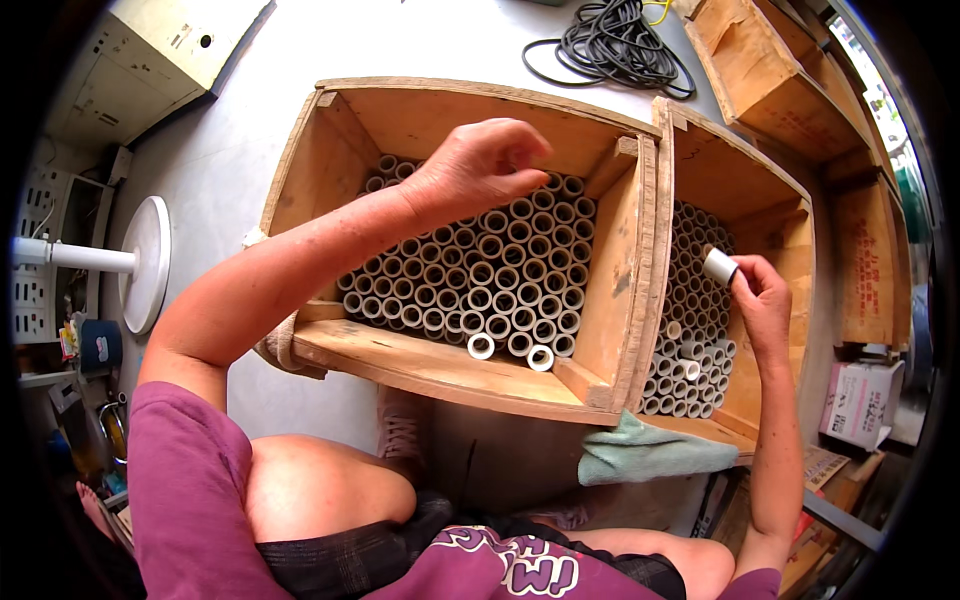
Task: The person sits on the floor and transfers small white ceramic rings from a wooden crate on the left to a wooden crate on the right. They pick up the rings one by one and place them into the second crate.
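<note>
My right hand [763, 296] grips a short white tube [721, 265] by one end, between thumb and fingers, above the right wooden box [739, 169]. Many similar tubes [686, 379] fill that box, most standing on end and a few tilted or lying on top. Over the left wooden box [465, 375] hovers my left hand [499, 161], its fingers curled and the thumb apart, with nothing visible in it. Below it, upright white tubes [504, 303] are packed with their round openings up. Two brighter tubes [481, 346] sit near the front wall. My left forearm hides part of the rows.
A green cloth [652, 454] hangs over the right box's front edge. Beyond the boxes lies a coiled black cable [615, 49]. More wooden crates [795, 97] stand at right, above a cardboard carton [861, 405]. A round white stand base [146, 265] is at left.
</note>
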A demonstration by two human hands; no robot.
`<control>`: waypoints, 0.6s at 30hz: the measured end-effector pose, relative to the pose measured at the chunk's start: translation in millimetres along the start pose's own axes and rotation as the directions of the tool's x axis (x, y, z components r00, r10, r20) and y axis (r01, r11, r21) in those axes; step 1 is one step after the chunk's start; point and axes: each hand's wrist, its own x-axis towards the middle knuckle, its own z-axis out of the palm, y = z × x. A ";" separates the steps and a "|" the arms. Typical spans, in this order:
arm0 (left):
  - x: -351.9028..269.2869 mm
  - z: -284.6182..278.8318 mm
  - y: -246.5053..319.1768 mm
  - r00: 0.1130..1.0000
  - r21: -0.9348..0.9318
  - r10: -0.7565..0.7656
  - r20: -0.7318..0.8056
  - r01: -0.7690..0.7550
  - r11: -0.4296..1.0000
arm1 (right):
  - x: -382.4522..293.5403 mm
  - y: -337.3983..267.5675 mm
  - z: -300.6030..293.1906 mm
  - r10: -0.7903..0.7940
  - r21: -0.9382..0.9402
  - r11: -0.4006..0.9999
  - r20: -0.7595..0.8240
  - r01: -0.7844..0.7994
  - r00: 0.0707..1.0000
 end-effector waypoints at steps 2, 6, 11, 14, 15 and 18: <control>2.2 6.7 33.6 0.975 0.065 0.213 0.055 -0.217 0.974 | -4.8 -45.0 8.1 -0.033 0.137 0.990 0.018 0.030 0.999; -4.1 24.1 72.4 0.894 0.109 0.427 0.139 -0.442 0.890 | -15.3 -104.7 30.0 -0.122 0.168 0.981 0.127 0.100 0.984; -14.0 26.6 77.9 0.814 0.265 0.525 0.249 -0.579 0.771 | -20.9 -136.6 58.1 -0.096 0.100 0.992 0.250 0.073 0.963; -15.2 22.7 77.6 0.813 0.300 0.516 0.271 -0.580 0.757 | -19.7 -136.0 67.7 -0.111 0.112 0.990 0.269 0.084 0.957; -15.8 21.0 78.1 0.821 0.323 0.494 0.286 -0.568 0.757 | -19.6 -137.2 70.7 -0.106 0.123 0.990 0.278 0.074 0.955; -16.3 15.6 75.6 0.852 0.376 0.434 0.293 -0.520 0.767 | -16.7 -132.6 77.9 -0.142 0.225 0.971 0.269 0.081 0.953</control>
